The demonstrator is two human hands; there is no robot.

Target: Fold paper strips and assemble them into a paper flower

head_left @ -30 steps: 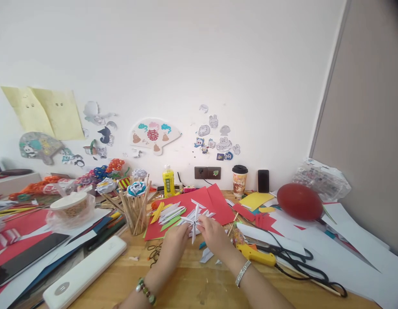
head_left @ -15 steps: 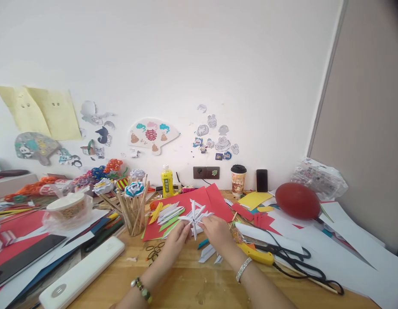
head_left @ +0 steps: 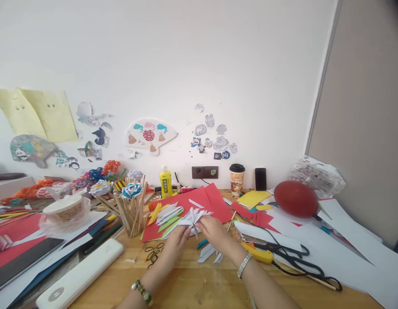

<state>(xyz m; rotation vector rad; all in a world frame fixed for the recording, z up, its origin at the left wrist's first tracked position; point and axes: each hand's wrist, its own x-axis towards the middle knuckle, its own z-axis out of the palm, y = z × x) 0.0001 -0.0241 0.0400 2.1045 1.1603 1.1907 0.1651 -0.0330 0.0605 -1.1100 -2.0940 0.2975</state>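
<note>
Between my two hands is a white folded-paper piece [head_left: 192,218] with several pointed arms spreading from its middle. My left hand [head_left: 180,237] pinches its lower left side, fingers closed. My right hand [head_left: 211,229] grips its right side, thumb and fingers together. Fingertips of both hands partly hide the paper. Just behind, a pile of folded white strips [head_left: 169,214] with green strips [head_left: 169,223] and yellow strips [head_left: 154,213] rests on red paper [head_left: 186,198]. More white folded pieces [head_left: 209,253] lie on the wooden table [head_left: 192,283], below my right wrist.
Black rubber bands [head_left: 153,252] lie left of my left hand. A glass of sticks [head_left: 131,214], a yellow-labelled bottle [head_left: 165,182], and a lidded cup [head_left: 236,180] stand behind. On the right are a yellow glue gun [head_left: 259,254], black scissors [head_left: 298,262] and a red balloon [head_left: 295,198].
The white folded piece has tilted in my hands, its upper arms now leaning differently. Both hands keep their hold. The whole view has shifted slightly.
</note>
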